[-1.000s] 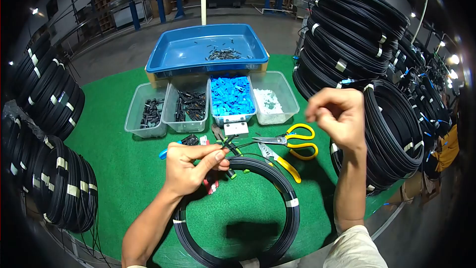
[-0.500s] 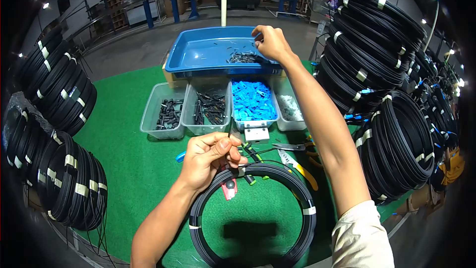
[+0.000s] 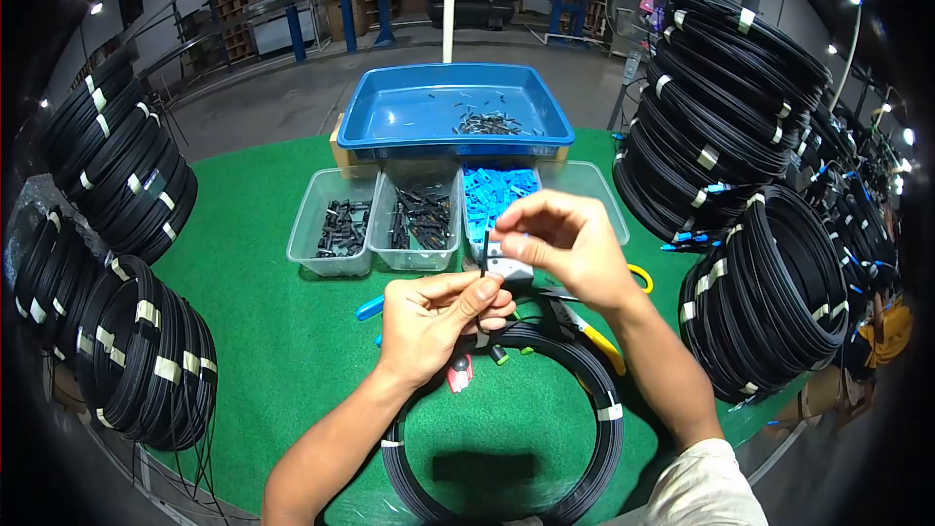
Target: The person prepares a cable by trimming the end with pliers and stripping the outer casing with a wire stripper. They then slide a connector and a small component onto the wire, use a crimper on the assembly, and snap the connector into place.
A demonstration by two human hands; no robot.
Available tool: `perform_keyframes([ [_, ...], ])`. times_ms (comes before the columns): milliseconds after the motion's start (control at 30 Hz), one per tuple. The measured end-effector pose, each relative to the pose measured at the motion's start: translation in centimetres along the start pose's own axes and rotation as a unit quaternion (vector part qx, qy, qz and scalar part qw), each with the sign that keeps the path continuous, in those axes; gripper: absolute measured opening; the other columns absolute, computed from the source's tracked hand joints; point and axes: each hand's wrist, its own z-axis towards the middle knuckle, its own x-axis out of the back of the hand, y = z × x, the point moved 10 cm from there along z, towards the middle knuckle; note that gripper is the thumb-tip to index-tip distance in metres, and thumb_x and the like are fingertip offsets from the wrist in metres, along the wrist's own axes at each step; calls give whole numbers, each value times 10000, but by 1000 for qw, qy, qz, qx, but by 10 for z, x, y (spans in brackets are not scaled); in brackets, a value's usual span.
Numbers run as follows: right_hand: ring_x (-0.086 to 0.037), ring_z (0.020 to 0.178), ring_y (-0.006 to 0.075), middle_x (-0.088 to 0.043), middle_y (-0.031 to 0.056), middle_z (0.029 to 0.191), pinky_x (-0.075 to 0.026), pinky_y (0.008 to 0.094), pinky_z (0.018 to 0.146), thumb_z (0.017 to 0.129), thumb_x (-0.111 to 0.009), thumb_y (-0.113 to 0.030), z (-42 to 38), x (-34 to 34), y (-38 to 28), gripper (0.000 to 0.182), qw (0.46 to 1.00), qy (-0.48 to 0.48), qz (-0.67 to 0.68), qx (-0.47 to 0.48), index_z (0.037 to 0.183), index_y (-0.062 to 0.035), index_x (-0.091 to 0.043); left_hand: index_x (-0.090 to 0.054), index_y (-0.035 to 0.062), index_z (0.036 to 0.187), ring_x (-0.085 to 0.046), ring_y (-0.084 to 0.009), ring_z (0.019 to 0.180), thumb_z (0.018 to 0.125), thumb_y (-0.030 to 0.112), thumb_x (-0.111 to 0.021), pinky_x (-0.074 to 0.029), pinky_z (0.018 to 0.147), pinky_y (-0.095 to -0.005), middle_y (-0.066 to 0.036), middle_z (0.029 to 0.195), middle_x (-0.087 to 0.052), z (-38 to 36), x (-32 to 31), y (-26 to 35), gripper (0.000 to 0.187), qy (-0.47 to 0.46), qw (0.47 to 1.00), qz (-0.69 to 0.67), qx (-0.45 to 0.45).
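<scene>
My left hand, closed in a pinch above the coil, holds the end of a thin black cable upright between thumb and forefinger. My right hand is closed just above it, fingertips pinching a small black tube that lines up with the cable end. Beneath both hands lies a taped coil of black cable on the green mat. Beside the coil's top are yellow-handled pliers and a small red-and-black tool. A white block sits partly behind my right fingers.
A blue tray with small dark pieces stands at the back. Before it are clear bins of black parts, black connectors and blue clips. Cable coils are stacked at left and right.
My right hand has come back from the blue tray to my left hand, bringing a small black tube to the cable end. My left hand has shifted slightly right.
</scene>
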Motion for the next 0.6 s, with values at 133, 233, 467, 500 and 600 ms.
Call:
perform_keyframes([
  [133,-647,820,86,-712,43,896,-518,239,742,820,-802,-60,-24,-3,-4,179,997,44,57,-1,962,-10,-706,-727,-75,1015,-696,-145,751,917,140,-729,-584,698,-244,-125,871,-732,-8,-12,1,236,9,999,38,11],
  [233,-653,811,90,-711,45,889,-527,244,739,819,-802,-59,-34,0,-2,165,996,59,62,-26,945,-4,-711,-732,-71,1013,-693,-134,748,906,138,-742,-581,694,-240,-117,857,-734,-9,-19,2,235,-14,998,53,-9],
  [467,-643,742,79,-707,43,842,-514,223,686,829,-790,-65,-37,2,1,150,996,54,70,-25,938,5,-715,-743,-44,1029,-689,-115,756,875,105,-767,-577,708,-245,-103,849,-745,-12,-17,0,215,6,989,144,-40],
  [500,-641,739,74,-707,39,838,-507,220,674,830,-790,-70,-36,1,1,151,997,42,55,-13,939,3,-714,-743,-44,1029,-689,-115,756,875,105,-767,-577,708,-245,-103,849,-745,-12,-17,-1,215,4,989,145,-40],
  [600,-642,755,72,-705,32,828,-501,231,696,836,-782,-71,-36,3,-6,143,998,50,25,25,936,1,-710,-731,-61,1039,-707,-139,784,910,80,-720,-582,722,-270,-107,852,-746,-15,-25,1,191,-25,986,149,-65],
])
